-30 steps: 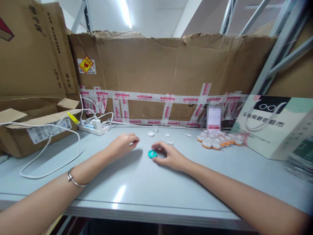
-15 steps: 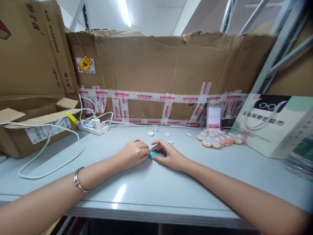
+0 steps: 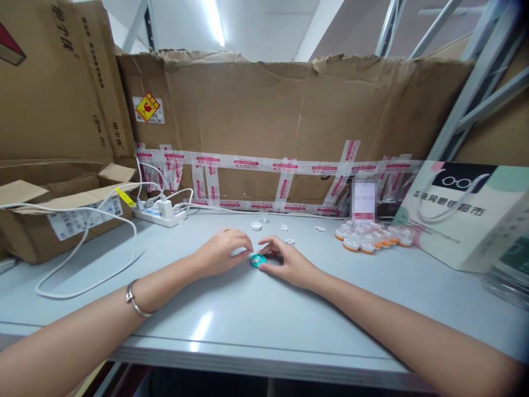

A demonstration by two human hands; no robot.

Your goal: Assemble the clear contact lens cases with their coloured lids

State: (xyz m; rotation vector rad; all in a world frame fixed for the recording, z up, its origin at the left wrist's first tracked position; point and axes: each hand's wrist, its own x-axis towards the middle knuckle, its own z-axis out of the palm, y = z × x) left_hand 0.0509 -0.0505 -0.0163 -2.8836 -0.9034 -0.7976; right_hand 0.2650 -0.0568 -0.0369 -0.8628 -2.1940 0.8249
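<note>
A small round teal piece (image 3: 255,264) with a whitish part in its middle lies on the grey table between my hands. My right hand (image 3: 291,264) grips its right side, thumb at the near edge and fingers curled at the far edge. Just left of the piece is my left hand (image 3: 221,252), its thumb apart from the bent fingers and nothing visible between them. Past my hands lie a white ring-shaped piece (image 3: 255,226), a clear round piece (image 3: 263,217) and several small white parts, one (image 3: 290,242) close behind my right hand.
Several clear cases with orange bases (image 3: 359,242) are grouped at the right, before a blurred-out upright card. A paper bag (image 3: 450,220) and clear container stand farther right. On the left are a power strip (image 3: 165,216), looping white cable and open carton (image 3: 33,237). Large cardboard (image 3: 256,110) walls the back.
My left hand has let go of the teal piece and drawn slightly back, its fingers spreading from the thumb. My right hand stays on the piece. The view has shifted slightly.
</note>
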